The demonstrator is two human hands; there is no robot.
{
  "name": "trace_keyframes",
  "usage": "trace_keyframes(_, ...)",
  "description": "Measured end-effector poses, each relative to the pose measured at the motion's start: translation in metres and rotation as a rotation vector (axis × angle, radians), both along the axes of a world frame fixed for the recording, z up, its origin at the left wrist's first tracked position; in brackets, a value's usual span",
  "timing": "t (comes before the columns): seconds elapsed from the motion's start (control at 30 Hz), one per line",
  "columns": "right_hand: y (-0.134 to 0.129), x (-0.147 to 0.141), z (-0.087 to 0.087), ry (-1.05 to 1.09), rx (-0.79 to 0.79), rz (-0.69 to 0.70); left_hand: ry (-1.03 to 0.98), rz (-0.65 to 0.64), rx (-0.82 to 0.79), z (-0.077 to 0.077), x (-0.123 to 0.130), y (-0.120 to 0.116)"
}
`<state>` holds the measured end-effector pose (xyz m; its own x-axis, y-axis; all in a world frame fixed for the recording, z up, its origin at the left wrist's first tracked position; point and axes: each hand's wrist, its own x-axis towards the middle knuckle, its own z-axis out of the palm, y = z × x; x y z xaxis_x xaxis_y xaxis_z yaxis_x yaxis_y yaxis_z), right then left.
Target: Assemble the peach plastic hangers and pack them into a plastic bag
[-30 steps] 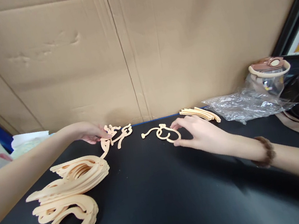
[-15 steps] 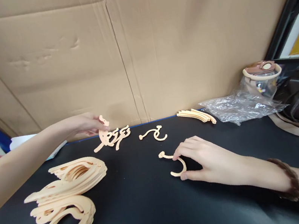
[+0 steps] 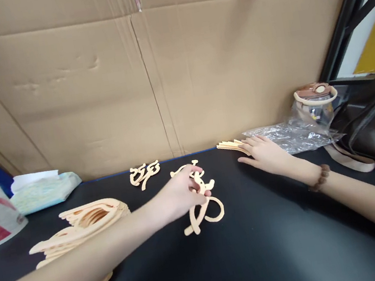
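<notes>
The left hand is above the middle of the black tabletop, its grip closed with thumb and fingers about the upper part of a beige crossed piece. That piece's long axis runs near to far, leaning slightly left at the near end: two crossed legs point toward the near side with rounded tips, and short curved arms stick out at the far right end, past the fingers.

Just to the right of the legs is a beige hook, its curve bulging right and its mouth facing near left; its upper end disappears at the held piece, so I cannot tell whether they join. A second hook lies just beyond the left hand, partly hidden by it.

The right hand reaches far right, palm down, its grip partly open with the thumb apart from the fingers. The fingertips are over the near right end of a bundle of thin beige strips, whose long axis slants from far left to near right. Whether they have hold of a strip I cannot tell.

Far left of the left hand lie more crossed pieces, legs pointing near. Nearer and further left is a stack of beige looped frames, partly covered by the left forearm. A clear plastic bag lies just right of the strips.
</notes>
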<state>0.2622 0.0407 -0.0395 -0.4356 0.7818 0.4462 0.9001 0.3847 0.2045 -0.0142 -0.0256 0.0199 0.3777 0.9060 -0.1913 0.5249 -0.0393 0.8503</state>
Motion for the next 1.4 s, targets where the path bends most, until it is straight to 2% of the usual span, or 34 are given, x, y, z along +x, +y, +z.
trace_keyframes(0.13,0.005,0.005,-0.003,-0.067,-0.009,-0.030,-0.015,0.034,0.010,-0.021,0.007,-0.012)
trace_keyframes(0.3,0.004,0.003,0.000,-0.083,0.007,-0.067,0.037,0.065,0.075,-0.031,0.002,-0.022)
trace_keyframes(0.53,0.001,0.000,0.000,-0.136,-0.008,-0.118,0.170,0.069,0.209,-0.025,-0.014,-0.046)
trace_keyframes(0.7,0.001,-0.014,0.001,-0.128,-0.019,-0.217,0.164,0.058,0.261,-0.022,-0.028,-0.058)
trace_keyframes(0.83,0.007,-0.022,0.007,-0.117,-0.058,-0.300,0.196,0.154,0.172,-0.017,-0.036,-0.062)
trace_keyframes(0.97,0.016,-0.025,0.013,-0.114,-0.178,-0.349,0.206,0.233,0.074,-0.011,-0.041,-0.064)
trace_keyframes(1.2,0.020,-0.029,0.020,-0.083,-0.338,-0.400,0.189,0.219,0.066,-0.015,-0.049,-0.064)
trace_keyframes(1.4,0.023,-0.030,0.022,-0.034,-0.336,-0.444,0.135,0.192,0.081,-0.020,-0.048,-0.064)
